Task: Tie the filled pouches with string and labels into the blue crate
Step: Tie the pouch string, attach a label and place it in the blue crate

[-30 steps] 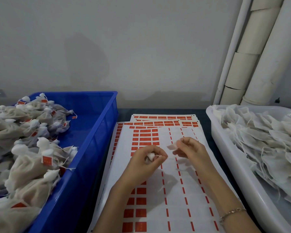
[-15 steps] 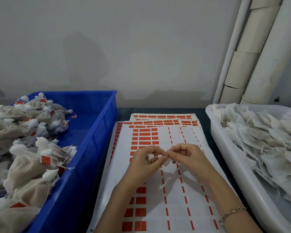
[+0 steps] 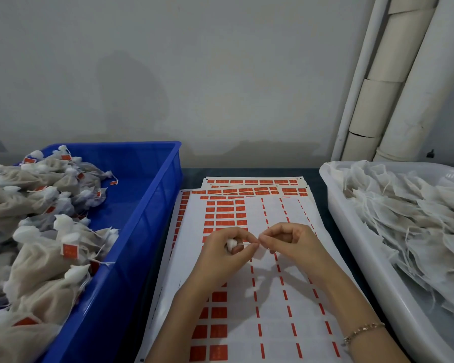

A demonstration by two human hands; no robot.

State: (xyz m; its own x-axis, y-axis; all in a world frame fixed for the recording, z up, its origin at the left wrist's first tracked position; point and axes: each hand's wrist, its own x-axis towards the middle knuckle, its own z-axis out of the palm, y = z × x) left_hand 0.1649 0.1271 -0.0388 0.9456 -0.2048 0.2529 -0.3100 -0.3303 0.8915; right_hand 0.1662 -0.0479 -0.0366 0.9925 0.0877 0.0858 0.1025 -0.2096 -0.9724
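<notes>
One pouch (image 3: 231, 243) is held above the middle of the sticker sheets (image 3: 273, 323). It is enclosed by the curled fingers of the left hand (image 3: 228, 254). Only its white gathered neck is seen, poking up out of the fist towards 12 o'clock. The body is hidden, so the long axis cannot be told.

The right hand (image 3: 291, 242) is set just at 3 o'clock of the left, thumb and forefinger closed in a narrow pinch, tips touching the left fingertips. One small white label (image 3: 258, 254) is pinched there and hangs towards 6 o'clock. One bracelet (image 3: 362, 330) is worn on the right wrist.

One blue crate (image 3: 152, 205) is placed at 9 o'clock of the hands. A heap of tied pouches (image 3: 37, 258) with red tags is piled in it, too many to count, necks pointing every way. One white tub (image 3: 351, 244) is placed at 3 o'clock, filled with flat untied pouches (image 3: 417, 218), also uncounted. At least three sheets are seen, overlapped and fanned towards 12 o'clock.
</notes>
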